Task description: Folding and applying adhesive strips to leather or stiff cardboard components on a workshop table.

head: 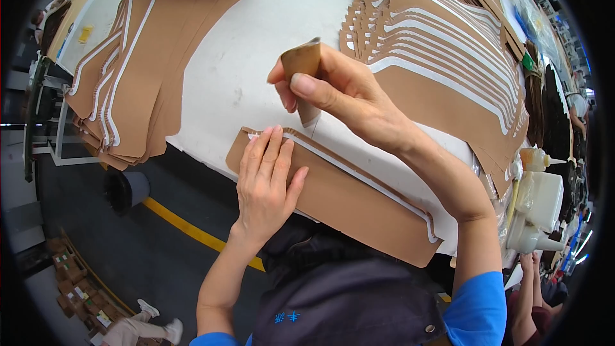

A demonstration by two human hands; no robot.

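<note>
A long brown leather-like panel (355,202) with a white strip along its far edge lies before me at the table's near edge. My left hand (264,173) rests flat on its left end, fingers over the folded edge and the strip. Above the table, just beyond that end, my right hand (331,86) grips a flat, worn brown tool (305,65) between thumb and fingers; its exact kind cannot be told. The tool's lower tip is close to the white table top (230,67), and whether it touches is unclear.
Stacked brown panels (153,67) lie on the left, and a fanned stack of white-edged panels (432,81) on the right. Plastic bottles (540,199) stand at the right edge. A bin (129,190) is on the floor at left. Another person's arms (526,298) show at lower right.
</note>
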